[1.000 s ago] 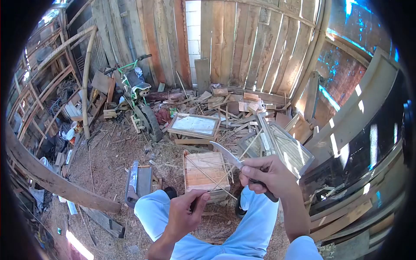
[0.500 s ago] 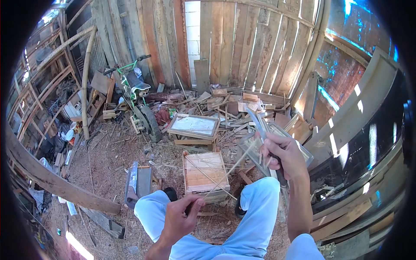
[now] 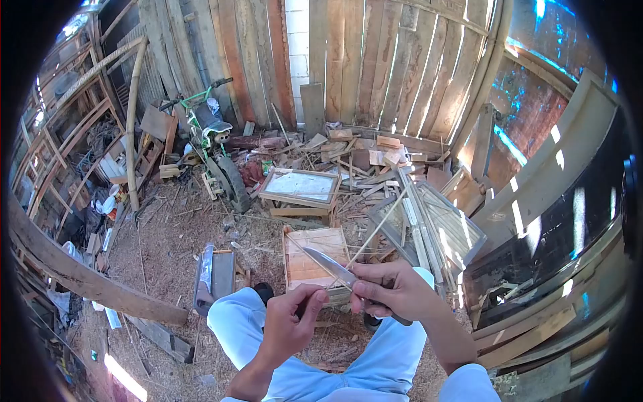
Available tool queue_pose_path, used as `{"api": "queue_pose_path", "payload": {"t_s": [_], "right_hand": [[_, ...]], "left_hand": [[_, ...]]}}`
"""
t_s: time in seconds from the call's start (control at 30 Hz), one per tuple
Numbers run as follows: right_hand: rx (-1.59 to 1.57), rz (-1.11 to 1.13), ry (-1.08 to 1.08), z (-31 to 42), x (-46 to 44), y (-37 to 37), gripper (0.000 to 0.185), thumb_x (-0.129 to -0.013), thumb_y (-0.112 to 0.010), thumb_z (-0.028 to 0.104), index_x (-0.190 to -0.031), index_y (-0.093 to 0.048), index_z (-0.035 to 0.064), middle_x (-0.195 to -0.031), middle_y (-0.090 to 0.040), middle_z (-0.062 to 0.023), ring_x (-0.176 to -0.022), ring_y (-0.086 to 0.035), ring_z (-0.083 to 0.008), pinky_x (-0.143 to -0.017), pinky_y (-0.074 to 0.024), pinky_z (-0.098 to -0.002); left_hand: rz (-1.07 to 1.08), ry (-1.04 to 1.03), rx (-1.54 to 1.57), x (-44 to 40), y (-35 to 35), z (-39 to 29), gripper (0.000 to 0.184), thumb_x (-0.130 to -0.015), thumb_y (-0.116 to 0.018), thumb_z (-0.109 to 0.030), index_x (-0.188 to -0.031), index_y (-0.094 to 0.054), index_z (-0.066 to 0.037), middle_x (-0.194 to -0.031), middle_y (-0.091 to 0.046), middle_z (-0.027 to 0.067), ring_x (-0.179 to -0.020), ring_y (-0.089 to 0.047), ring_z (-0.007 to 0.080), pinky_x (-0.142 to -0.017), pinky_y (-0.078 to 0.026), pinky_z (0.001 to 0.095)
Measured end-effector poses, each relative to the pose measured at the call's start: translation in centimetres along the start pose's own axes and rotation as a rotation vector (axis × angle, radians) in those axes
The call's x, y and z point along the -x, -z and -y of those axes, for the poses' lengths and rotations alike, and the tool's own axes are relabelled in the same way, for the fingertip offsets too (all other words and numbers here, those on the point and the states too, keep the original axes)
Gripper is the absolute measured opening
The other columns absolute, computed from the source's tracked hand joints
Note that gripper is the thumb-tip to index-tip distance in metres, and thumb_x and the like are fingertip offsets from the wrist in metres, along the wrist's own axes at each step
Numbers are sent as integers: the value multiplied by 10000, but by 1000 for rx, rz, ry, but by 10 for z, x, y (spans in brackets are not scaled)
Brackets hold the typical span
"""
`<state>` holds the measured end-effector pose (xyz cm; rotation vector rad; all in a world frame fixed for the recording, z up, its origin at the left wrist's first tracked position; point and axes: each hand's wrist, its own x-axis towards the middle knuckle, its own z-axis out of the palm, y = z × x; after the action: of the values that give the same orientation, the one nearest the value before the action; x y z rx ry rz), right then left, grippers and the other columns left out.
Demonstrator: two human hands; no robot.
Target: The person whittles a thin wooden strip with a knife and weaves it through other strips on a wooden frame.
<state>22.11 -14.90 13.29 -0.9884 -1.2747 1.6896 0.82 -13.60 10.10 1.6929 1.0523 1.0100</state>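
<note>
Daylight filled the place, and there it was, slipping in bright through the thin gaps in the plank wall (image 3: 375,74)! Over on the right, hard white streaks struck the dark panel (image 3: 569,214), with vivid blue glare above. Down at lower left, one patch of ground (image 3: 125,378) burned out to white, while the far-left clutter sat dim. And the lens? Straight timber bowed toward the edges, black swallowed the corners, and fine detail out there looked soft.

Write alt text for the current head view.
The right hand holds a knife, its blade crossing a thin strip held in the left hand. Beyond the person's knees lie a handsaw and wood scraps, with a motorbike near a plank wall.
</note>
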Motion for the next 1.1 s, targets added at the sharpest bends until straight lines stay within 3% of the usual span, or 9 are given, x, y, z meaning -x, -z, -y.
{"api": "queue_pose_path", "payload": {"t_s": [0.43, 0.57, 0.63, 0.77, 0.93, 1.1], "right_hand": [[-10, -9, 90, 10, 20, -13, 347, -946, -527, 99, -1285, -516, 24, -783, -647, -42, -539, -441, -40, -460, -363, -196], [30, -45, 77, 10, 23, -15, 345, -948, -523, 100, -1284, -516, 22, -791, -645, -39, -550, -441, -39, -471, -362, -193], [29, -44, 97, 10, 23, -15, 345, -948, -524, 100, -1284, -516, 22, -790, -645, -38, -548, -440, -39, -471, -360, -193], [4, -40, 96, 7, 25, -15, 353, -950, -521, 104, -1292, -507, 20, -781, -638, -34, -552, -439, -37, -471, -357, -194], [-40, -9, 86, 8, 26, -13, 368, -955, -511, 106, -1311, -485, 15, -778, -632, -29, -555, -438, -34, -475, -356, -191], [-10, -8, 55, 7, 27, -12, 382, -956, -501, 89, -1330, -463, 21, -779, -631, -30, -553, -446, -30, -480, -360, -182]], "left_hand": [[-163, -358, -289, 12, -2, -27, 98, -820, -660, -8, -911, -621, -12, -717, -633, 103, -497, -550, 144, -438, -404, 260], [-225, -396, -279, 13, -7, -28, 76, -801, -660, 9, -873, -643, -8, -645, -600, 79, -488, -525, 136, -441, -370, 251], [-202, -433, -344, 13, -5, -27, 128, -788, -678, 10, -899, -624, -20, -736, -642, 96, -527, -583, 192, -455, -445, 288], [-246, -461, -372, 13, -7, -28, 89, -782, -677, 13, -863, -648, -12, -675, -618, 79, -511, -544, 151, -449, -389, 254], [-263, -590, -503, 13, -5, -20, 204, -735, -735, -29, -920, -651, -37, -743, -649, 70, -566, -584, 198, -483, -457, 298], [-256, -537, -482, 14, -7, -23, 141, -737, -710, 20, -862, -660, -22, -741, -662, 83, -578, -596, 182, -502, -453, 268]]}}
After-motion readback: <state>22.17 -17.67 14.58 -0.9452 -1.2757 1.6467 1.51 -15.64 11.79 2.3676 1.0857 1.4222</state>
